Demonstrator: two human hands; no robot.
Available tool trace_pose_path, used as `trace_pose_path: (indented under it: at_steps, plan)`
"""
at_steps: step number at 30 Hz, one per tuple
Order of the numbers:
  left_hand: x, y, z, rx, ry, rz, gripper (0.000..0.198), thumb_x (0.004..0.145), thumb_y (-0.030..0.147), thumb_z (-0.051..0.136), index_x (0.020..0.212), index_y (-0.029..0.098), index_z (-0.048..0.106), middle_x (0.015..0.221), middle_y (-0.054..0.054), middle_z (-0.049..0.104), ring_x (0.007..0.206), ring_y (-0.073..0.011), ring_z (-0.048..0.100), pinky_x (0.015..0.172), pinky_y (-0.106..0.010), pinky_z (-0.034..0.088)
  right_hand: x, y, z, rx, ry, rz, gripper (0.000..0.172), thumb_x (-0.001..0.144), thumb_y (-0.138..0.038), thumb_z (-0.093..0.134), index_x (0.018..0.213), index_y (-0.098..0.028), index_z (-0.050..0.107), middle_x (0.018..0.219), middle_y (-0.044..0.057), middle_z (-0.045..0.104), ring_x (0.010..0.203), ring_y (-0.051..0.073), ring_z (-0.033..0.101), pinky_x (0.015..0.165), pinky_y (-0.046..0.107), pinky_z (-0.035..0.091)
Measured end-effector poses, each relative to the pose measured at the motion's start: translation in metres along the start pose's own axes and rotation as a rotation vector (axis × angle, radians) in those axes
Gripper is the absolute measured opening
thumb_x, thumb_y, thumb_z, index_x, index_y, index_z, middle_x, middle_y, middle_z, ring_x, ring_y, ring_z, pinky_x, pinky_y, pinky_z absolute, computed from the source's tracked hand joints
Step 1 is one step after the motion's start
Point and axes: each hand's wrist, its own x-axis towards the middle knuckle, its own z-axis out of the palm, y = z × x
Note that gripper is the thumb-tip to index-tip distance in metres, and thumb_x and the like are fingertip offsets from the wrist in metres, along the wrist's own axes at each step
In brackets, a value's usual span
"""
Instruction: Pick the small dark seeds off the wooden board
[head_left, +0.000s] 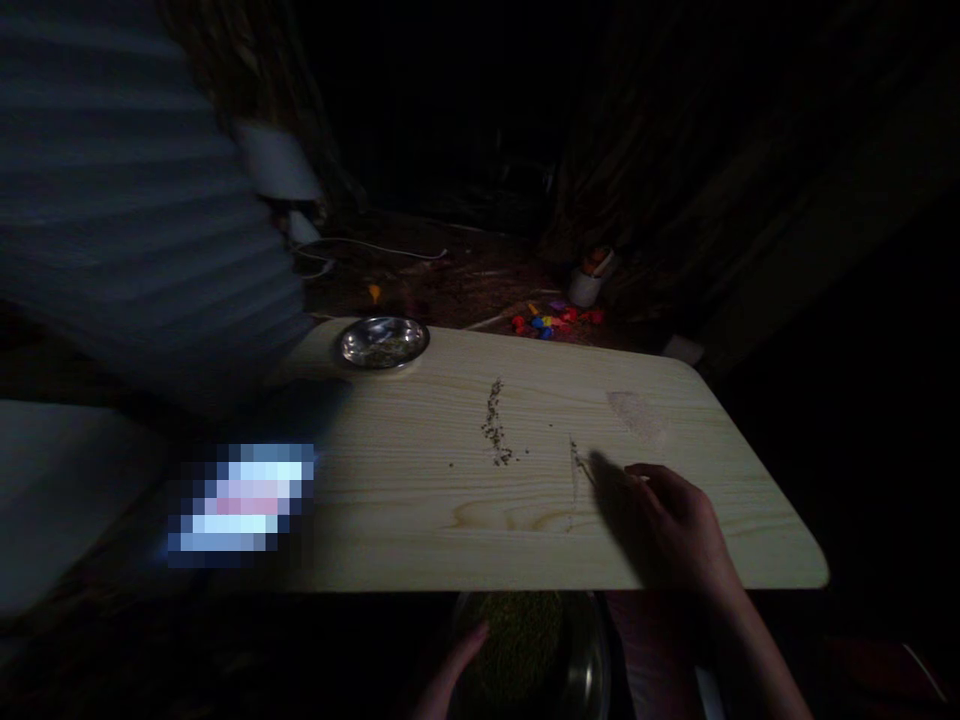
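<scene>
My right hand point(679, 515) is held low over the right half of a pale wooden tabletop point(420, 500). Its thumb and fingertips are pinched together, and whatever may be between them is too small to name. Just left of the fingertips lies a thin streak of dark specks point(576, 462). Farther left, a curved line of small dark grains point(493, 425) is scattered on the wood. Below the table's near edge, my left hand point(456, 672) grips the side of a metal bowl point(596, 665). Fine green material point(521, 640) fills it. Most of the left fingers are hidden.
A shallow steel dish point(384, 343) with some greenish bits stands at the far left corner. A pale grainy patch point(637, 415) lies at the right. Beyond are colourful small pieces point(555, 320) and a white cup point(585, 288). A bright pixelated screen point(244, 505) is at left.
</scene>
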Motion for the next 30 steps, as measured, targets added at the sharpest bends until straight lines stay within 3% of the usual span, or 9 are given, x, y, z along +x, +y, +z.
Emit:
trace_pose_path:
  at_steps: [5, 11, 17, 20, 24, 30]
  plan:
    - [0.009, -0.013, -0.002, 0.108, 0.048, -0.015, 0.056, 0.080, 0.039, 0.069, 0.119, 0.001, 0.059, 0.130, -0.024, 0.053, 0.126, -0.0296, 0.050, 0.114, -0.045, 0.029, 0.021, -0.006, 0.020, 0.017, 0.014, 0.000, 0.040, 0.088, -0.050, 0.056, 0.103, -0.016, 0.068, 0.076, 0.009, 0.074, 0.062, 0.020, 0.067, 0.053, 0.027, 0.049]
    - [0.007, -0.017, -0.007, 0.116, 0.018, -0.010, 0.039, 0.083, 0.045, 0.066, 0.101, 0.011, 0.067, 0.108, -0.014, 0.066, 0.107, -0.0224, 0.062, 0.107, -0.045, 0.038, 0.044, -0.011, 0.037, 0.033, 0.016, -0.018, 0.042, 0.087, -0.050, 0.055, 0.102, -0.014, 0.069, 0.069, 0.009, 0.073, 0.053, 0.019, 0.064, 0.046, 0.025, 0.045]
    - [0.012, -0.022, -0.006, 0.128, 0.075, -0.046, 0.060, 0.082, 0.038, 0.067, 0.125, -0.002, 0.054, 0.136, -0.028, 0.046, 0.132, -0.0300, 0.043, 0.116, -0.044, 0.022, 0.051, -0.015, 0.043, 0.009, 0.007, -0.053, 0.037, 0.085, -0.045, 0.056, 0.098, -0.014, 0.071, 0.076, 0.011, 0.075, 0.060, 0.020, 0.068, 0.051, 0.026, 0.047]
    - [0.003, -0.014, -0.005, 0.072, 0.034, -0.017, 0.054, 0.085, 0.039, 0.064, 0.127, 0.005, 0.055, 0.138, -0.022, 0.046, 0.133, -0.0279, 0.041, 0.117, -0.047, 0.018, 0.053, -0.016, 0.043, -0.003, 0.000, -0.061, 0.034, 0.085, -0.042, 0.056, 0.098, -0.015, 0.071, 0.078, 0.011, 0.076, 0.062, 0.020, 0.069, 0.052, 0.026, 0.048]
    - [-0.014, 0.008, -0.003, -0.056, -0.087, 0.111, 0.038, 0.091, 0.039, 0.057, 0.121, 0.015, 0.061, 0.134, -0.013, 0.052, 0.127, -0.0246, 0.047, 0.110, -0.050, 0.031, 0.056, -0.014, 0.041, -0.016, -0.006, -0.061, 0.032, 0.084, -0.041, 0.057, 0.096, -0.015, 0.071, 0.078, 0.010, 0.076, 0.062, 0.019, 0.068, 0.054, 0.026, 0.048]
    - [-0.022, 0.025, 0.000, -0.167, -0.201, 0.207, 0.038, 0.091, 0.039, 0.058, 0.121, 0.016, 0.062, 0.130, -0.012, 0.055, 0.124, -0.0248, 0.050, 0.107, -0.049, 0.036, 0.051, -0.007, 0.032, -0.012, -0.006, -0.030, 0.033, 0.084, -0.042, 0.058, 0.097, -0.015, 0.070, 0.077, 0.010, 0.075, 0.063, 0.020, 0.068, 0.054, 0.026, 0.048]
